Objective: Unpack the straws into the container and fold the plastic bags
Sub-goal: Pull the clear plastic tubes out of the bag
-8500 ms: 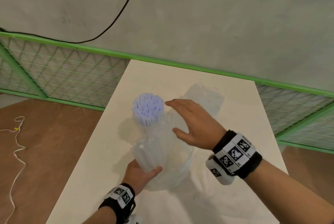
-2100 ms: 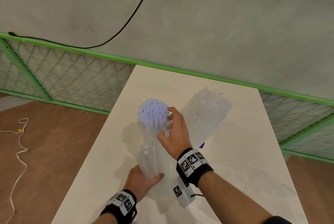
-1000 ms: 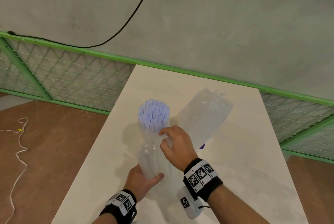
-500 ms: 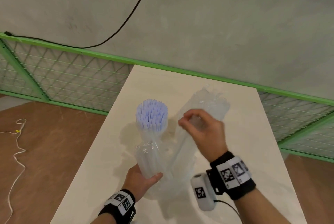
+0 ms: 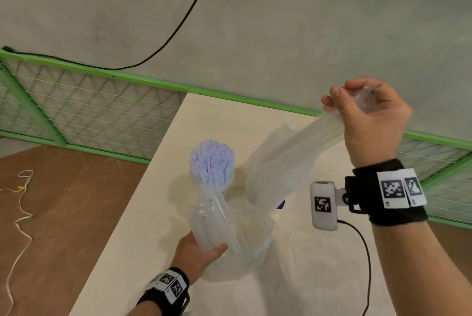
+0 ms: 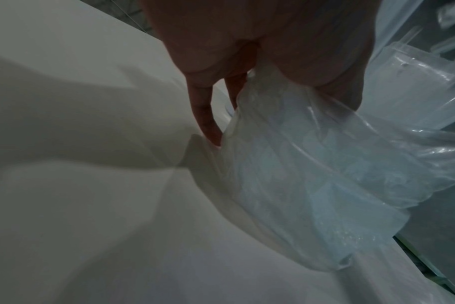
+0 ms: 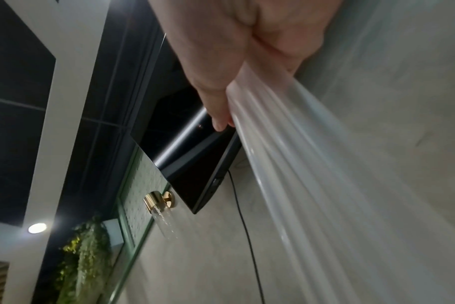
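A bundle of pale purple straws (image 5: 212,165) stands upright, its lower half in a crumpled clear plastic bag (image 5: 204,221) (image 6: 312,164). The bundle's foot sits in a clear round container (image 5: 265,246) on the table. My left hand (image 5: 201,249) (image 6: 221,82) grips the bagged lower part of the bundle, thumb in front. My right hand (image 5: 357,111) (image 7: 221,72) is raised high at the right and grips the top end of a second long clear plastic pack (image 5: 288,160) (image 7: 325,185). That pack hangs slanted down toward the container. Long ridges show through it.
The cream table (image 5: 319,277) runs to a green mesh fence (image 5: 102,111) along a grey wall. A small purple thing (image 5: 281,204) lies behind the container. A black cable (image 5: 367,264) hangs from my right wrist camera. Brown floor with a white cord (image 5: 20,213) lies left.
My right hand left the upright straw bundle, took the clear pack lying behind it by its end and lifted it up to the right. My left hand kept its grip.
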Demonstrator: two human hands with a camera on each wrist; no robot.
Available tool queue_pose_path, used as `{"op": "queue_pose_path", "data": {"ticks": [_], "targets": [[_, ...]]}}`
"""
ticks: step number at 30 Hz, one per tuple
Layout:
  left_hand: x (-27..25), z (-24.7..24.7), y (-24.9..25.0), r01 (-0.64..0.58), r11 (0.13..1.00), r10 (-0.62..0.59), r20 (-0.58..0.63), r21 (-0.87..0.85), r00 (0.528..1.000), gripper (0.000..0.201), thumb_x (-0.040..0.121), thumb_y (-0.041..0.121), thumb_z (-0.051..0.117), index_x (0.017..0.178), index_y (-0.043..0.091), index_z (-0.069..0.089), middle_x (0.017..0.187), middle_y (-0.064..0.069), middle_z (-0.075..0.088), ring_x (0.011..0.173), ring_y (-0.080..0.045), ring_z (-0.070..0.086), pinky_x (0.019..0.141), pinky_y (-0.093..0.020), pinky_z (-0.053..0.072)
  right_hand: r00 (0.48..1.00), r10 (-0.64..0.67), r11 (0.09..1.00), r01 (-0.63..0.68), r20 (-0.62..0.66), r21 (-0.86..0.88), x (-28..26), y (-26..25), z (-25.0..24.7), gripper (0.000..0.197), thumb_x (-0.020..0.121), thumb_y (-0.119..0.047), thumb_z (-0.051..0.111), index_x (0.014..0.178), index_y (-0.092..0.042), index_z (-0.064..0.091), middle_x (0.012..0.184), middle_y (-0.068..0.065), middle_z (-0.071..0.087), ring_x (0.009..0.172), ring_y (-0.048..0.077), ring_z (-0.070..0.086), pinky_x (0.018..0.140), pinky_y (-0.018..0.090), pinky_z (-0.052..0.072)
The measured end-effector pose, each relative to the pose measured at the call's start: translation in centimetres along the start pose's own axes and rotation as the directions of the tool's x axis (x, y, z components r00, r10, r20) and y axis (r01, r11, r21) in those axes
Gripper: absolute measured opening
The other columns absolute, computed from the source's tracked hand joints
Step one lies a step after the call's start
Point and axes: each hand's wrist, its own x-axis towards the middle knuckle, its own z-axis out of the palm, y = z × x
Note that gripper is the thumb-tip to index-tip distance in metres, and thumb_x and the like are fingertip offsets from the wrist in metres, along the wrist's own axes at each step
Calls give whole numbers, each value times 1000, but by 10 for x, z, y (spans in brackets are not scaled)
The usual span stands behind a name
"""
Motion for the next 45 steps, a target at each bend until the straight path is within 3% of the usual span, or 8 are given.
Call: {"op": "queue_pose_path", "data": {"ticks": [12,18,22,26,29,32,36,45], "targets": [[0,1,0,9,1000,-9,-13,2,1000,56,61,41,89,107,18,68,90,7,73,85,-8,70,78,-25,55,911,-142,812,331,387,-481,-14,62,0,12,89,-20,71,97,-11,72,97,-1,70,89,17,66,86,26,50],[-2,0,1,-3,1000,3,4,-10,1000,54,63,40,89,107,17,69,88,6,74,83,-5,70,72,-18,53,586,299,663,440,753,-606,-63,106,-7,50,101,-50,26,146,-32,40,152,-12,39,147,16,23,117,43,20],[-3,-1,3,-2,1000,2,0,-12,1000,50,64,38,89,105,19,68,86,8,73,82,-2,69,68,-13,50,502,396,560,532,769,-635,-65,96,-7,68,92,-68,4,153,-40,14,160,-22,7,149,10,-12,118,46,-4],[-3,-2,4,-5,1000,5,8,-14,1000,51,63,39,89,105,18,68,87,7,74,82,-4,70,71,-17,52,558,327,483,595,763,-642,-69,71,5,67,93,-68,18,152,-36,22,163,-15,4,150,19,-11,116,53,2],[-3,-3,5,-15,1000,16,17,-21,1000,48,63,38,89,103,20,69,85,8,74,80,-2,70,71,-17,53,654,0,603,604,757,-522,-96,44,24,38,92,-36,49,127,-23,56,133,-3,56,128,22,46,98,41,28],[-4,-4,5,-31,999,32,28,-35,999,49,62,37,90,103,21,69,86,8,76,79,-1,71,72,-19,54,589,180,798,381,788,-467,-142,42,40,38,82,-10,54,119,-15,59,105,-1,63,96,17,58,87,32,42],[-6,-7,7,-49,997,52,58,-56,997,50,61,38,88,106,27,69,90,12,76,83,-1,71,78,-26,57,393,576,774,19,716,-633,-173,69,45,69,80,-15,61,144,-18,34,143,1,42,130,18,40,105,23,32],[-12,-11,21,-147,983,160,115,-109,980,56,58,21,88,109,29,64,101,6,73,95,-5,68,82,-23,51,268,576,804,-356,772,-476,-165,77,52,79,69,-3,73,133,-40,46,111,-12,53,104,0,50,91,14,41]]}}
